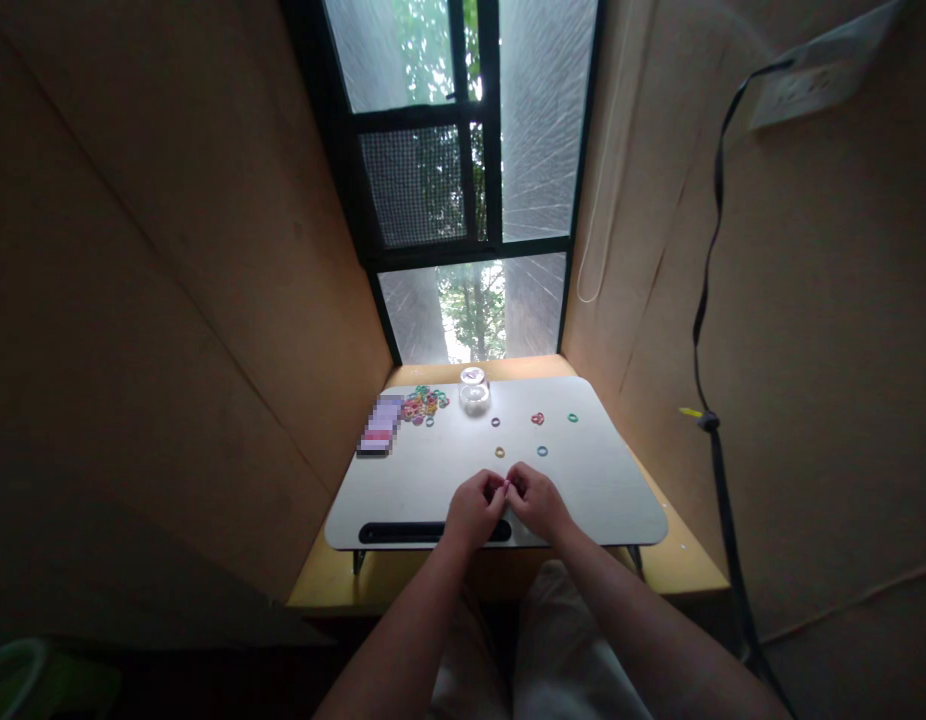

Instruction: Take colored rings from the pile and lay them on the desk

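My left hand [478, 505] and my right hand [535, 500] meet above the front part of the white lap table. Their fingertips pinch a small pink hair tie [506, 484] between them; most of it is covered by the fingers. Just beyond the hands lie a yellow hair tie [500, 452] and a blue one [542, 451]. In a row farther back are a purple hair tie [496, 422], a red-pink cluster of hair ties [537, 419] and a green one [572, 418]. A heap of mixed-colour hair ties [425, 402] sits at the back left.
A clear round tub [475, 399] stands at the back of the lap table [605, 490], its lid [472, 375] behind it. A phone [380, 425] lies along the left edge. The black slot [403, 532] runs along the front. A black cable [718, 200] hangs at right.
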`<state>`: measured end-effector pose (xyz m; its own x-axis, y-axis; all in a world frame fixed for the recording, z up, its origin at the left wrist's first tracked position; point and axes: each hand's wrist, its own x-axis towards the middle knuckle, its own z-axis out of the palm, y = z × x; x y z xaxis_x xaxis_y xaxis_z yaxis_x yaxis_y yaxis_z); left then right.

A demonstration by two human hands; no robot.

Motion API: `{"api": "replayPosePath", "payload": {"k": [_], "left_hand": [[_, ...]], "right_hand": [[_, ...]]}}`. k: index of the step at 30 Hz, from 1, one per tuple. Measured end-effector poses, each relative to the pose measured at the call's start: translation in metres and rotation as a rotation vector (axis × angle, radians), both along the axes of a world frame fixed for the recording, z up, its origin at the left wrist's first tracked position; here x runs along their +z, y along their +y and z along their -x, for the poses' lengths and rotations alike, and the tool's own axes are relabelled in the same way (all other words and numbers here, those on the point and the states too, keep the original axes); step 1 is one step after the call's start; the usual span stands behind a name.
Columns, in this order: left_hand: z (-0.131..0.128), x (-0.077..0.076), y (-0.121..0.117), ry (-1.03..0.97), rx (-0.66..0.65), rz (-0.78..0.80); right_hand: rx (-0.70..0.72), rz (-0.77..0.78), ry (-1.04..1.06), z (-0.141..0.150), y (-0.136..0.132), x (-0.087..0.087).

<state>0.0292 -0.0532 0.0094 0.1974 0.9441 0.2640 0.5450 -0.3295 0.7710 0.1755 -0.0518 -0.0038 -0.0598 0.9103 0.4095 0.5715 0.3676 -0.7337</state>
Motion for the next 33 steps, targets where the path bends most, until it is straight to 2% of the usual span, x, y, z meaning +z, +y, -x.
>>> {"api": "replayPosePath", "payload": {"k": [33], "left_hand": [[-0.0001, -0.0054, 0.0004, 0.053, -0.002, -0.035]], "right_hand": [[0.009, 0.015, -0.017, -0.0009, -0.0009, -0.0019]]}}
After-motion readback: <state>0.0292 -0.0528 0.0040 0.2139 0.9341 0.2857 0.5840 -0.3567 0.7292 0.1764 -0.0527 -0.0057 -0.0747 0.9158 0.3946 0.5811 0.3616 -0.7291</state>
